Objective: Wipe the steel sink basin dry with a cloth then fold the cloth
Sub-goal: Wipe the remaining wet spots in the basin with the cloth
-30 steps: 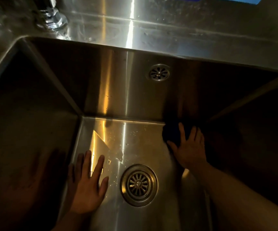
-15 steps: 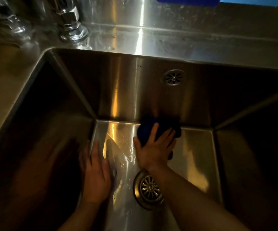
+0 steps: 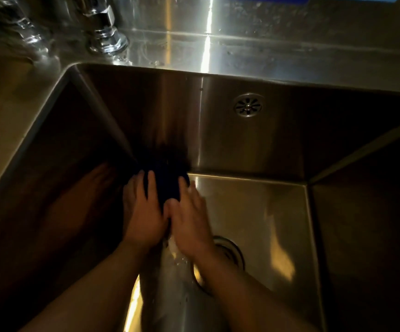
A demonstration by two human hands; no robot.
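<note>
"Two bare hands reach down into a dim stainless steel sink basin (image 3: 254, 144), seen from above. Where is the cloth?"

"The dark blue cloth (image 3: 168, 188) sits bunched in the far left corner of the basin floor, against the back wall. Shadow hides its edges."

"How do the hands hold it?"

"The left hand (image 3: 144, 212) lies on the cloth's left side, fingers stretched forward over it: a wide, flat grip. The right hand (image 3: 190, 219) is close beside it, on the cloth's right side. It is blurred, but its fingers also reach forward flat, so its grip looks wide too."

"What else is there?"

"A round drain strainer (image 3: 233, 254) in the basin floor, half hidden under the right wrist, with water drops (image 3: 178, 258) just beside it. A small round overflow grille (image 3: 248, 105) is set high in the back wall. A chrome tap base (image 3: 105, 41) stands on the steel ledge beyond the basin's far left corner."
</note>
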